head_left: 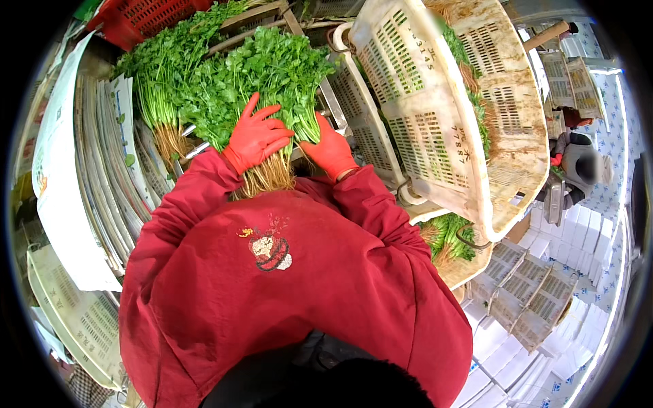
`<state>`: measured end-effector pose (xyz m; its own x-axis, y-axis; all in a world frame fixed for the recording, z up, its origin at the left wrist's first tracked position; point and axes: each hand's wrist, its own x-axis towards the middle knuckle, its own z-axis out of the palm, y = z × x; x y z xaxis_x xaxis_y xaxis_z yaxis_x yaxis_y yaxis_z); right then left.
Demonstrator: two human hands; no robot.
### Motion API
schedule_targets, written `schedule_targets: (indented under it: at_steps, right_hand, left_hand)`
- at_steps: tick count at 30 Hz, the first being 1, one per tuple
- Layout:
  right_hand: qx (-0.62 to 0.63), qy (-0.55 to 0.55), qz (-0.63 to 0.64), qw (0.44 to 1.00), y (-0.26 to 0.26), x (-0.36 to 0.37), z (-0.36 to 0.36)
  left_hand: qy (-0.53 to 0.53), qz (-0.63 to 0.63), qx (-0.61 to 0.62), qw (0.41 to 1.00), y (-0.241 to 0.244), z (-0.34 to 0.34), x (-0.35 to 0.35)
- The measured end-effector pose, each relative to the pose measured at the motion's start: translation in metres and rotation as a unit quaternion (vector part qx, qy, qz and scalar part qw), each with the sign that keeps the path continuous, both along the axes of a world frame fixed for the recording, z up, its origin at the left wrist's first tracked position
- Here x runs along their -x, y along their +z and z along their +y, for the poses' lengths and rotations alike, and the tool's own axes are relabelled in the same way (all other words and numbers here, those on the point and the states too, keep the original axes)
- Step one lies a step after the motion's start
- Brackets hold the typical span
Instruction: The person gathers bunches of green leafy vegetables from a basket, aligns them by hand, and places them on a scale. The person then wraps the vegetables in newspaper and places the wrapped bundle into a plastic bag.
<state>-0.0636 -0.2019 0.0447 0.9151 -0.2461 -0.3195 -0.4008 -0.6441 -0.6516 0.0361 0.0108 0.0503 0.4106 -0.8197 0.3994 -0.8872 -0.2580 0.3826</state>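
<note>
My left hand point(259, 136), in an orange-red rubber glove, lies with fingers spread over the stems of a bunch of leafy green herbs point(275, 66) that looks like cilantro. The bunch's pale brown roots point(268, 178) hang towards my body. On the bunch's right side, my right hand point(326, 148), in a matching glove, has its fingers curled round some stems; part of its grip is hidden. Another rooted bunch point(158, 102) rests to the left on the metal-edged work surface.
A stack of newspapers point(102, 168) stands at the left, near a red plastic crate point(148, 20). Off-white slotted crates point(418, 112) with more herbs rise close on the right. White boxes point(576, 234) and a seated person point(581, 163) in red gloves are farther right.
</note>
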Motion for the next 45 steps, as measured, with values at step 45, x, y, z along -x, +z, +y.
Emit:
schedule_targets:
  at_steps: [45]
  right_hand:
    - [-0.384, 0.029, -0.178, 0.906, 0.086, -0.065, 0.015]
  left_hand:
    - [0.036, 0.718, 0.456, 0.525, 0.038, -0.051, -0.029]
